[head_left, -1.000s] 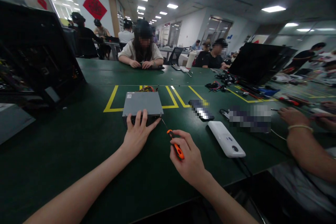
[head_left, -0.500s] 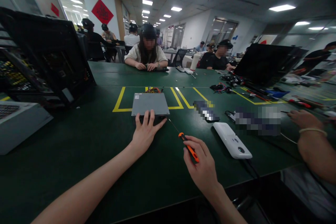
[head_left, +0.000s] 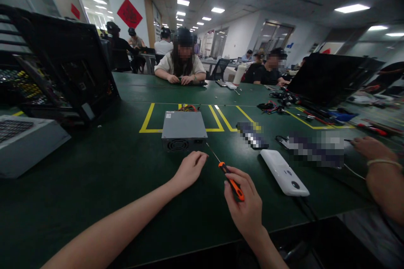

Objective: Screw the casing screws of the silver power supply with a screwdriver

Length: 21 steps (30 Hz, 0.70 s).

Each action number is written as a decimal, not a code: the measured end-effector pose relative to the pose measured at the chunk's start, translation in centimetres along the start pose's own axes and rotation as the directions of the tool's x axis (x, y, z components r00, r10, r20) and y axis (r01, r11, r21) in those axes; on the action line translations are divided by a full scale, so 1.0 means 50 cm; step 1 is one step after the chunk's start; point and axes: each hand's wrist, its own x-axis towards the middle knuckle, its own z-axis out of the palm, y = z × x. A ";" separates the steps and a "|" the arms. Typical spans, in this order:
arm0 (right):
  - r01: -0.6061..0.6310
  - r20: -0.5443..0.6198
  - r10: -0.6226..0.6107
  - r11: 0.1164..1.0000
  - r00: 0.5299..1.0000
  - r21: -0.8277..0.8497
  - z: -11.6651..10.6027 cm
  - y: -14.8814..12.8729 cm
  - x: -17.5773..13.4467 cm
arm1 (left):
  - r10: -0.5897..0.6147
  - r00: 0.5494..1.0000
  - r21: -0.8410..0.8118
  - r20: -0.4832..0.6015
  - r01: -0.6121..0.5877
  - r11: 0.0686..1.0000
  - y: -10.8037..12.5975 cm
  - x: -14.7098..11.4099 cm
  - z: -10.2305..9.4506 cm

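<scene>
A grey metal computer power supply [head_left: 184, 122] lies on the green table, its fan and socket side facing me and coloured wires at its far edge. My left hand [head_left: 190, 170] is just in front of it, apart from the case, fingers curled and drawn together; what they hold, if anything, is hidden. My right hand [head_left: 248, 195] grips an orange and black screwdriver [head_left: 223, 169] by its handle. The thin shaft points up and left, its tip near the power supply's right front corner, just past my left fingertips.
A black computer case [head_left: 67, 67] and another grey metal box [head_left: 31, 145] stand at left. To the right lie a blurred phone-like object [head_left: 252, 135], a white device [head_left: 284, 173] with a cable, and tangled wires [head_left: 268, 107]. A co-worker's hand [head_left: 374, 150] is at far right; another person sits opposite.
My left hand has come off the power supply, drawn back towards me and to the right, its spread fingers now curled. My right hand keeps its hold on the screwdriver. The view has shifted slightly.
</scene>
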 end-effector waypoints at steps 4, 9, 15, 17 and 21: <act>-0.007 0.008 0.007 1.000 1.000 0.001 -0.002 -0.001 -0.007 | -0.382 0.899 -0.692 0.216 0.417 0.589 0.004 0.042 0.024; -0.024 0.028 0.024 1.000 0.999 -0.008 -0.003 -0.003 -0.014 | -0.419 0.885 -0.839 0.202 0.377 0.393 -0.003 0.061 0.035; -0.070 0.037 0.070 0.998 0.997 0.002 -0.007 -0.002 -0.021 | -0.368 0.904 -0.792 0.219 0.385 0.473 -0.024 0.072 0.029; -0.122 0.058 0.120 0.992 0.991 0.026 -0.007 0.000 -0.021 | -0.343 0.914 -0.753 0.218 0.381 0.537 -0.024 0.078 0.024; -0.283 0.153 0.268 0.955 0.951 0.092 0.000 0.002 -0.017 | -0.306 0.931 -0.692 0.198 0.354 0.630 -0.018 0.087 0.016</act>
